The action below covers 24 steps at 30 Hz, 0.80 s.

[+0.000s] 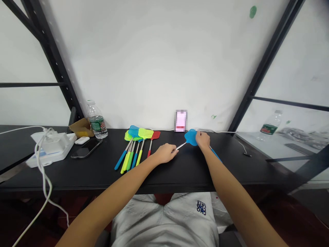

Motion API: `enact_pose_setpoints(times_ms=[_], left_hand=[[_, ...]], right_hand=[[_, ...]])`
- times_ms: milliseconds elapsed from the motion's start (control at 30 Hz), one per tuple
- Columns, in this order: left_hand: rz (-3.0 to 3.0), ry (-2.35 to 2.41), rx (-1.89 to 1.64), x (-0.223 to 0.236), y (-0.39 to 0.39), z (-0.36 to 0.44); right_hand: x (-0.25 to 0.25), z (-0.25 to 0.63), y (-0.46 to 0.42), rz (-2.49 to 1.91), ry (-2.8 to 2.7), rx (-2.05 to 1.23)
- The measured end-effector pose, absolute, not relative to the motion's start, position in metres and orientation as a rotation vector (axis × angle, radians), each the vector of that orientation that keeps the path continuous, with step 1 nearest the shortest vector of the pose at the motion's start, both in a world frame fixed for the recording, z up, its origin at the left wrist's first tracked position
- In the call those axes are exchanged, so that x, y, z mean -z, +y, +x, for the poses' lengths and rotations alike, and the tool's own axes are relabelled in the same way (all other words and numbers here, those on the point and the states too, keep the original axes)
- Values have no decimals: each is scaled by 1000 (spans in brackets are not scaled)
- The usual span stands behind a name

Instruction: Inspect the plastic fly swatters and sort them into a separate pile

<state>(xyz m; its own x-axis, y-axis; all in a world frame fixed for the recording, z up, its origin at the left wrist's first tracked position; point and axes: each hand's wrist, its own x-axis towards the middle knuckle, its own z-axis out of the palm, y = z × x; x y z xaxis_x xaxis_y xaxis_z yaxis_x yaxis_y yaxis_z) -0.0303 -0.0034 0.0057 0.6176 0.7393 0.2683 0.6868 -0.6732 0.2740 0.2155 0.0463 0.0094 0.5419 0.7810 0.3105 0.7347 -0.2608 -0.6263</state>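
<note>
On the black table (pixel 102 171) my left hand (pixel 166 153) is closed around the thin metal shaft of a blue fly swatter (pixel 190 137). My right hand (pixel 203 140) grips the blue mesh head of that same swatter, at its right edge. A second blue handle (pixel 216 155) shows just right of my right wrist. To the left of my hands lies a fanned pile of several fly swatters (pixel 136 144) with green, yellow, blue and red heads and coloured handles pointing toward me.
A water bottle (pixel 97 120), a cardboard piece (pixel 81 127), a dark phone (pixel 86 149), a small white case (pixel 82 140) and a white box with cables (pixel 51 145) sit at the left. A small pink item (pixel 181 121) leans on the wall. Black shelf posts (pixel 259 68) frame both sides.
</note>
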Motion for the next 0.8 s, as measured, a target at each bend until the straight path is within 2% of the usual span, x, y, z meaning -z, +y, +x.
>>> enact_pose_setpoints(times_ms=[800], left_hand=[[2704, 1226, -532, -6, -3, -30]], right_hand=[[-7, 216, 47, -2116, -1435, -40]])
